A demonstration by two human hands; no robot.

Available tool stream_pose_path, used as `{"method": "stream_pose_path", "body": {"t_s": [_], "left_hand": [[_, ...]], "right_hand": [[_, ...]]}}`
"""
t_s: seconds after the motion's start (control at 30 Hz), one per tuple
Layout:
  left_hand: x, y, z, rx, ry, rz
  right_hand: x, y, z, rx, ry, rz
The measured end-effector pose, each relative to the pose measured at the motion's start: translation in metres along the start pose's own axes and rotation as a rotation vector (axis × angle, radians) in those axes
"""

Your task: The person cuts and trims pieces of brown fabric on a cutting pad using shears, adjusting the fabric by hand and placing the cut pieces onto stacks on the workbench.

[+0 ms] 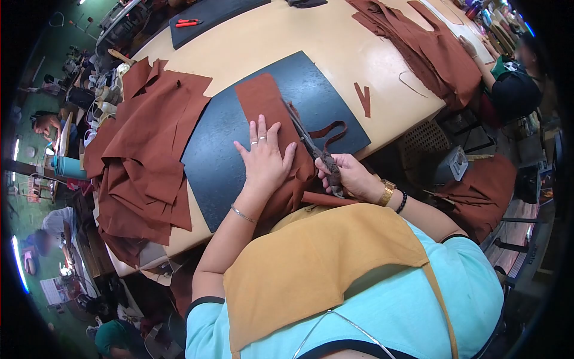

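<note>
My left hand [264, 157] lies flat with fingers spread on a strip of rust-brown fabric [257, 93], pressing it to the dark cutting mat [221, 143]. In my right hand [354, 176] is a pair of shears [311, 143] with cloth-wrapped handles. Their long blades run along the fabric's right edge, pointing away from me. A thin curled offcut [336, 127] lies on the mat just right of the blades. The fabric's near end is bunched by my apron [323, 239].
A heap of rust-brown fabric [146, 152] covers the table's left side; another pile [418, 54] lies at far right, near a seated person [515, 90]. A red cutter [188, 23] rests on a second dark mat [221, 18]. Small scraps [363, 100] lie right of my mat.
</note>
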State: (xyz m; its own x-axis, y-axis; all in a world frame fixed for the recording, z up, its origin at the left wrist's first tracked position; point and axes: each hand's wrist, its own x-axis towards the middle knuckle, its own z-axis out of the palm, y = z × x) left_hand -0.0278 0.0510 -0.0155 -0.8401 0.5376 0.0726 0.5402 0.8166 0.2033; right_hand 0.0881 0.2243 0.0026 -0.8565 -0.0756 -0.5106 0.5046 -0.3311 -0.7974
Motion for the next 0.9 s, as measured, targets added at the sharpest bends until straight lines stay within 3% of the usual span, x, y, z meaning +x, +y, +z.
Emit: {"method": "stream_pose_path", "body": {"t_s": [0.33, 0.4, 0.57, 0.63, 0.73, 0.83, 0.9], "left_hand": [[0.003, -0.002, -0.001, -0.023, 0.043, 0.02], [0.014, -0.003, -0.007, -0.035, 0.035, 0.014], [0.057, 0.0, -0.017, -0.064, -0.008, -0.106], [0.068, -0.002, -0.003, -0.068, 0.051, -0.16], [0.071, -0.009, 0.019, 0.031, 0.124, -0.126], [0.066, -0.028, 0.014, -0.032, 0.04, 0.027], [0.057, -0.042, 0.001, -0.061, -0.029, 0.146]], "right_hand": [[-0.004, -0.002, 0.004, -0.008, -0.015, -0.057], [0.0, 0.008, 0.002, 0.104, 0.001, -0.085], [0.007, 0.005, -0.003, 0.347, 0.087, -0.147], [0.005, -0.006, -0.008, 0.271, 0.085, -0.152], [0.001, -0.024, -0.03, 0.182, 0.025, -0.059], [0.001, -0.039, -0.068, 0.141, -0.18, 0.012], [0.003, -0.052, -0.089, -0.032, -0.193, 0.062]]}}
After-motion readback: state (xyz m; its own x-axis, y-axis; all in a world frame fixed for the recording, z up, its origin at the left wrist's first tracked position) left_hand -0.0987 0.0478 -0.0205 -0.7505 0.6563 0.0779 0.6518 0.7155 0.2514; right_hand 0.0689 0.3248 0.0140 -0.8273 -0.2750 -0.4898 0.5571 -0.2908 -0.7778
